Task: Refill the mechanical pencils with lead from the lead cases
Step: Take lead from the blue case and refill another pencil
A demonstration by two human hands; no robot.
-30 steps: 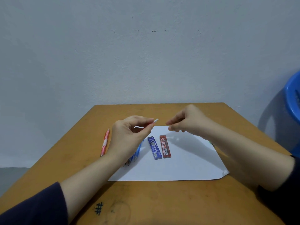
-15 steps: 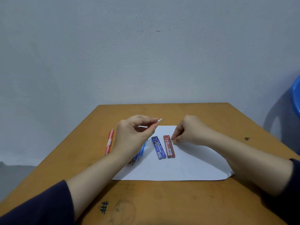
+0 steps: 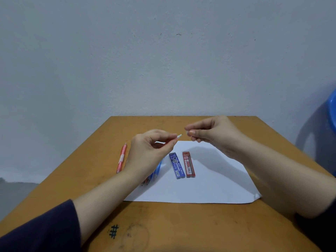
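Observation:
My left hand (image 3: 151,151) grips a blue mechanical pencil (image 3: 157,169), tilted, with its white top end (image 3: 179,136) sticking out past my fingertips. My right hand (image 3: 214,135) hovers just right of that end, thumb and forefinger pinched together; whether anything is between them is too small to tell. A blue lead case (image 3: 176,165) and a red lead case (image 3: 188,164) lie side by side on the white paper (image 3: 209,184), below both hands. A pink mechanical pencil (image 3: 121,158) lies on the table left of the paper.
The wooden table (image 3: 163,224) stands against a grey wall, with a black hash mark drawn near its front edge. A blue plastic chair (image 3: 332,110) stands at the far right.
My right hand dropped to the paper beside the red lead case, then rose back up to the pencil's white end. My left hand has kept the pencil almost still.

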